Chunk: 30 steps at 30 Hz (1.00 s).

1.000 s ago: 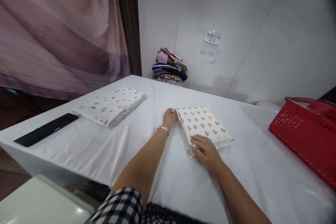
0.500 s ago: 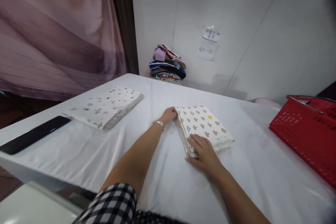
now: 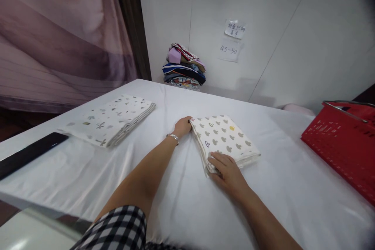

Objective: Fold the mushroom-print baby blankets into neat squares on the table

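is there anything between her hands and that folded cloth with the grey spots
No, nothing visible. Both hands already touch the spotted cloth: the left hand is at its far left corner and the right hand lies on its near edge. The other folded cloth sits apart to the left.

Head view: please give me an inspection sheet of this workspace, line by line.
Surface: table under a white cloth.
Job's things: folded cloth with grey shapes.
Clutter: second folded cloth; black flat object; red basket.
Grippers: left hand touches the cloth's far corner; right hand rests flat on its near corner.
Cables: nothing seen.
Surroundings: stack of clothes, paper notes, curtain.
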Available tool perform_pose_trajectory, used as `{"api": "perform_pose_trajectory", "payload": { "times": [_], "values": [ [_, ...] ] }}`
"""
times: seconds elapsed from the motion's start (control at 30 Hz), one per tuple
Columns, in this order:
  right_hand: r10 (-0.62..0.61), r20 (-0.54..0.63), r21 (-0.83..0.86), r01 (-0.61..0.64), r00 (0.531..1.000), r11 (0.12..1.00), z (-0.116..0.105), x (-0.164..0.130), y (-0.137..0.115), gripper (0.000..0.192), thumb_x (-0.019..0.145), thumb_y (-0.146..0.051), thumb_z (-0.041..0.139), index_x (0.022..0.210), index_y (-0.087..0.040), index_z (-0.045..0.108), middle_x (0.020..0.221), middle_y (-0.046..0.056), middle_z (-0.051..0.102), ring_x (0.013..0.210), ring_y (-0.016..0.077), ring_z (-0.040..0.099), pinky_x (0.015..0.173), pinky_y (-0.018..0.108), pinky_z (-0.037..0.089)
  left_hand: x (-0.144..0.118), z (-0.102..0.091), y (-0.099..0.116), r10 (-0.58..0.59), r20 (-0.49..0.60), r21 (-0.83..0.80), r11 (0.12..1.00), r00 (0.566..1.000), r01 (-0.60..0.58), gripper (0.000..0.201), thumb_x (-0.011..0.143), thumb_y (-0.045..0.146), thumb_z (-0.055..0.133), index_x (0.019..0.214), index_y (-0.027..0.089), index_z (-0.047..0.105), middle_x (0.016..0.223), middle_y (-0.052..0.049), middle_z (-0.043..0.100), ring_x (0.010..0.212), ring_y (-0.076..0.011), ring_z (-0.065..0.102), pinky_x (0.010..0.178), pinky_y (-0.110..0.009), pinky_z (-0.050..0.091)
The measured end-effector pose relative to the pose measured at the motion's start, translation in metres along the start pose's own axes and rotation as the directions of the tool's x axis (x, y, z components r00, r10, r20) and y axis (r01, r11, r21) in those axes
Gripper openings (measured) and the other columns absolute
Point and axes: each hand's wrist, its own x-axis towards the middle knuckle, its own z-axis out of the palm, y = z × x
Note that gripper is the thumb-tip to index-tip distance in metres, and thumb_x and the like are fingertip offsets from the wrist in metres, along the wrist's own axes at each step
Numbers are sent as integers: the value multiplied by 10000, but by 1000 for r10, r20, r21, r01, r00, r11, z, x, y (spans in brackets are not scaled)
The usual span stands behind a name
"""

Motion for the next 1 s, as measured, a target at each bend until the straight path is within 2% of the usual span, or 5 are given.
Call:
{"api": "perform_pose_trajectory", "payload": {
  "times": [0.17,0.33,0.53,0.8,1.0],
  "values": [
    [23,-1,37,-23,1000,999,-4,0,-3,438,862,-359,557,1286,-261,513,1312,93,534,1211,269,482,976,451,400,-7,-1,1,30,6,15,999,1000,-30,360,774,127,465,1046,263,657,1020,-23,693,951,-202,607,821,-262,434],
    [81,-75,132,-71,994,989,-2,-2,-3,374,876,-385,542,1224,-251,580,1258,87,580,1179,270,513,976,461,418,-16,6,1,-72,-89,-68,995,993,67,429,807,212,496,1230,250,550,1127,-43,657,977,-208,605,863,-290,431],
    [293,-108,358,-238,950,903,-9,11,2,273,877,-391,527,1030,-236,691,1093,61,675,1052,244,606,910,413,501,-20,11,-1,-71,-115,-176,983,991,50,382,803,229,530,1182,251,575,1102,-39,665,981,-200,606,847,-281,434],
    [287,-170,213,-250,943,945,-5,108,42,287,859,-360,482,985,-221,699,1055,63,689,1024,233,616,901,403,495,-21,9,0,-52,-94,-93,995,994,43,275,799,203,529,1046,273,627,994,-18,684,913,-187,605,765,-265,418],
    [187,15,-102,-184,982,978,24,173,70,426,920,-372,386,1258,-171,550,1349,101,505,1315,257,363,1083,479,288,-19,8,0,-54,-69,-20,998,996,52,181,822,262,524,981,248,609,956,-25,682,873,-176,601,710,-261,392]
  ]
}}
